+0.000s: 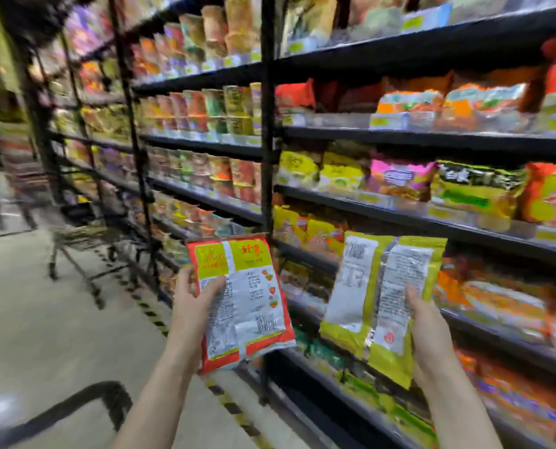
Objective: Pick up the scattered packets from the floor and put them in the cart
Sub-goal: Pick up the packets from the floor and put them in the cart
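Nearest, bottom left: a dark curved bar (85,400), cut off by the frame edge; cannot tell what it belongs to.

2 bare forearms rise from the bottom edge. Left hand (194,303) holds a red-bordered packet (244,306), back side facing the camera. Left grip: thumb pressed on the printed face at the packet's left edge, fingers hidden behind; pinching the packet. Yellow panels at the top carry red characters, too blurred to read. A white panel below shows fine print, 3 small bowl pictures and a barcode; none legible.

Right hand (427,332) holds a yellow-green packet (380,303), also back side out. Right grip: thumb on the white panel near the right edge, fingers wrapped behind; pinching the packet. Its white panels carry grey text and a barcode-like block at the top left, unreadable. A small red round mark sits low on the panel.

Both packets are held up in the air, tilted, side by side and apart, in front of the shelves.

Behind them: black metal shelving (267,140) packed with bright noodle packets and cups; price tags along the shelf edges, all blurred. Yellow-black hazard tape (153,315) runs on the pale floor (43,319) along the shelf base.

Further left down the aisle: a wire cart (85,251), smeared by motion, contents not discernible. The far aisle is a blur.
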A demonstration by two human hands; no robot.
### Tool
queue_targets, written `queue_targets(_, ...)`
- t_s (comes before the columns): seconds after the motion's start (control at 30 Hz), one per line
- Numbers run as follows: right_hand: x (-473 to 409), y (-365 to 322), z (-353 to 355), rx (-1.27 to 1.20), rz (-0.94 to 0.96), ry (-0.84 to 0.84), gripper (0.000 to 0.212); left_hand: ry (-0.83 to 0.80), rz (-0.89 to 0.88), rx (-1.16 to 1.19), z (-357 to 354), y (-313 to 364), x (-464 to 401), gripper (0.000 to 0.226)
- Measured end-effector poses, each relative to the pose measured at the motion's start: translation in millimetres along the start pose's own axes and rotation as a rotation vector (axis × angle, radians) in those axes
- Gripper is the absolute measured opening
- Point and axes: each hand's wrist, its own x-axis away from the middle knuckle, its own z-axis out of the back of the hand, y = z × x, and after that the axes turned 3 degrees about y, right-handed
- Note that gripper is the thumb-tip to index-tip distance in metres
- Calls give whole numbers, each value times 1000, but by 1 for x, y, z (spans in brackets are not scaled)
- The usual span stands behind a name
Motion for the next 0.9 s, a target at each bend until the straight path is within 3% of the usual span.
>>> queue_targets(0.17, -30, 72, -152, 37, -96, -248, 25, 286, -41, -54, 111, 0, -80, 25)
queue_targets(0.3, -65, 133, -274, 108, -92, -395, 41, 432, -25, -77, 174, -9, -145, 30)
queue_targets(0.4, -93, 172, -363, 79, -181, -469, 40, 512, -43, -121, 204, -15, -205, 24)
queue_targets(0.47, -113, 192, -421, 55, -251, -566, 55, 564, -68, -134, 221, -15, -249, 23)
queue_targets(0.6, -153, 225, -518, 0, -295, -608, 30, 637, -84, -186, 256, -17, -331, 19)
queue_targets(0.73, -192, 269, -599, 15, -303, -626, 38, 678, -62, -199, 289, -33, -410, 33)
queue_targets(0.9, -251, 330, -701, 77, -292, -625, 42, 681, -84, -219, 324, -64, -528, 31)
